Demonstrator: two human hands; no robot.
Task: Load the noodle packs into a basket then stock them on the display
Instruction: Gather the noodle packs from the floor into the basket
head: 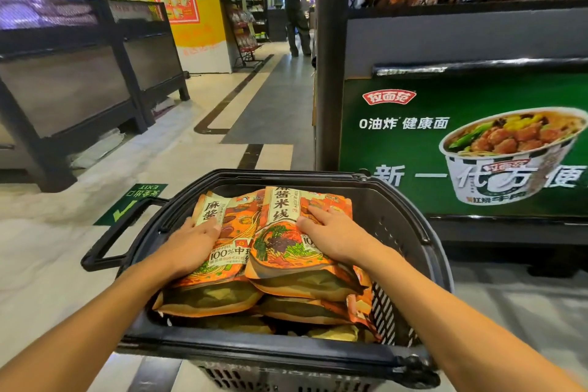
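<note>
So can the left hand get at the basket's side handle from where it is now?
Probably yes. The left hand rests on a noodle pack inside the basket; the handle juts out just beside it, nothing between.

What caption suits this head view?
Both hands, left and right, rest on orange noodle packs stacked in a black basket.

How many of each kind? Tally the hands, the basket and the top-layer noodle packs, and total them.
Hands: 2, left hand and right hand
Top-layer orange noodle packs: 2, left pack and right pack
Black shopping basket: 1
Total: 5
</note>
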